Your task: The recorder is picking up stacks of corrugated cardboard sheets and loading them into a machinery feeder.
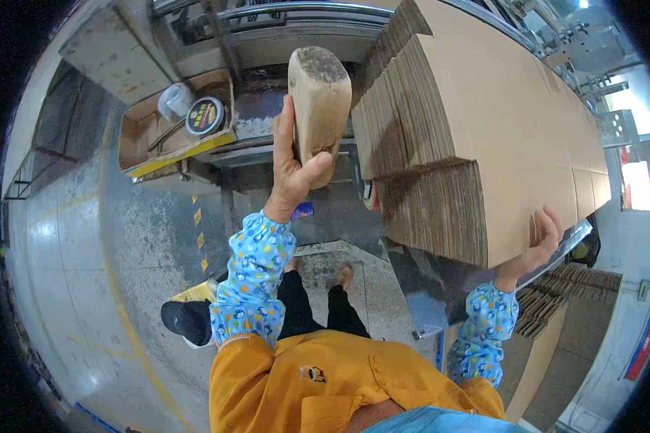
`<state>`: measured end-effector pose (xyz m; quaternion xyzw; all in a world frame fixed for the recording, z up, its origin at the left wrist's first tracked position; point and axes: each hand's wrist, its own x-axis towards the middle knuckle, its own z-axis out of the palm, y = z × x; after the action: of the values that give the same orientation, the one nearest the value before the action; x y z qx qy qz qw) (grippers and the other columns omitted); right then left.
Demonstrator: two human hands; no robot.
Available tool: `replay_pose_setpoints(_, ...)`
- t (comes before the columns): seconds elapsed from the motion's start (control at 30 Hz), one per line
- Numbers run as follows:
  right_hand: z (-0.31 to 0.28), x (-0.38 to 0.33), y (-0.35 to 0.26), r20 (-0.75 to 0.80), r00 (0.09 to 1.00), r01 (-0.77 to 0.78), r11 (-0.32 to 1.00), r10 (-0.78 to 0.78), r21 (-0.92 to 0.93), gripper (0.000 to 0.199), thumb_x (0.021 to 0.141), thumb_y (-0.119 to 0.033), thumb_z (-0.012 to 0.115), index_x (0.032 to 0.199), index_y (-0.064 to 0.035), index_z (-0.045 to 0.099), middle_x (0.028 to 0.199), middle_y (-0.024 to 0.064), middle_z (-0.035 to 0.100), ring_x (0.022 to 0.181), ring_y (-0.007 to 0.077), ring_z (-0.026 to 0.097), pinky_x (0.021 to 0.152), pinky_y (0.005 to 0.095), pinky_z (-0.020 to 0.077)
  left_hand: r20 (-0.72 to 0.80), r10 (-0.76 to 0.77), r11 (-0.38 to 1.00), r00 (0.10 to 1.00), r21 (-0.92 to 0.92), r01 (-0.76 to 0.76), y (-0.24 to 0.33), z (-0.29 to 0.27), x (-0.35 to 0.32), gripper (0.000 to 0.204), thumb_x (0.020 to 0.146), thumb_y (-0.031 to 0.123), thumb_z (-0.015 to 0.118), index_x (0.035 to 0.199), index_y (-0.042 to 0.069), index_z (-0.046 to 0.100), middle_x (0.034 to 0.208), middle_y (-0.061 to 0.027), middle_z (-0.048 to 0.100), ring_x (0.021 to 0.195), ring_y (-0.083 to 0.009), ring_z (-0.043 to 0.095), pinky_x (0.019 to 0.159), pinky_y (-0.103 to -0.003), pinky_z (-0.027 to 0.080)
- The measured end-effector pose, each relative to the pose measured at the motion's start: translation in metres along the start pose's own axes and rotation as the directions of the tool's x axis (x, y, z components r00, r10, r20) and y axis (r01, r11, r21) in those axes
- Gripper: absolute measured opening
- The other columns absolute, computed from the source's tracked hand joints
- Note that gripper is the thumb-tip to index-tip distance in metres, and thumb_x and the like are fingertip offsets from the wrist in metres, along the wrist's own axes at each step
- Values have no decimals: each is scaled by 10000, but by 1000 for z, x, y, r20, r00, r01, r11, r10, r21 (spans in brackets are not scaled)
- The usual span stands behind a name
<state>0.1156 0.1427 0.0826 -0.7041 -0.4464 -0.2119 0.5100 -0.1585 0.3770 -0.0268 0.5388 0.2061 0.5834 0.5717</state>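
A worn, pale wooden block with rounded edges is raised in my left hand, fingers and thumb wrapped round its lower part. Right of the block stands a thick stack of flat brown cardboard sheets, its layered edges facing the block. My right hand lies against the near right side of that stack, fingers stretched out. Blue patterned sleeves cover both my forearms.
At the upper left, an open cardboard box holds a round tin and a white roll. Metal machine parts border the far side. More folded cardboard stands at lower right. A dark cap-like object is at lower left.
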Motion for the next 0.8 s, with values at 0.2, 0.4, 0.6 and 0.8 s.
replay_pose_setpoints(0.2, 1, 7, 16, -58, 997, -45, 978, 58, 204, 278, 975, -249, 477, 1065, 2, 557, 1147, 138, 527, 1012, 253, 573, 876, 379, 511, 200, 91, 969, 976, 208, -133, -68, 74, 27, 1004, 679, 351, 771, 1487, 23, 274, 1298, -229, 373, 1186, -354, 397, 1036, -427, 319)
replay_pose_setpoints(0.4, 0, 12, 15, -64, 997, -27, 999, 30, 41, 532, 1024, -381, 220, 1000, 6, 584, 1137, 148, 524, 1027, 256, 555, 898, 396, 487, 271, 8, 978, 963, 196, -63, -62, 54, 26, 958, 710, 329, 769, 1485, 32, 290, 1269, -197, 393, 1179, -331, 398, 1036, -411, 321)
replay_pose_setpoints(0.6, -4, 11, 22, -74, 997, 13, 998, -9, 55, 532, 1022, -377, 206, 1004, -6, 587, 1126, 146, 528, 1021, 256, 552, 907, 388, 479, 125, -201, 970, 972, -117, 215, -15, 25, 16, 1064, 701, 299, 795, 1510, 43, 153, 1300, -170, 393, 1244, -323, 396, 1049, -440, 348)
replay_pose_setpoints(0.8, -4, 15, 21, 29, 973, 229, 946, -229, -231, 489, 1007, -389, 267, 1032, -7, 572, 1105, 153, 543, 1002, 261, 562, 874, 380, 493, 226, 199, 940, 954, 231, -251, -74, 76, 19, 1020, 684, 431, 772, 1476, 12, 285, 1214, -234, 406, 1105, -393, 420, 962, -460, 372)
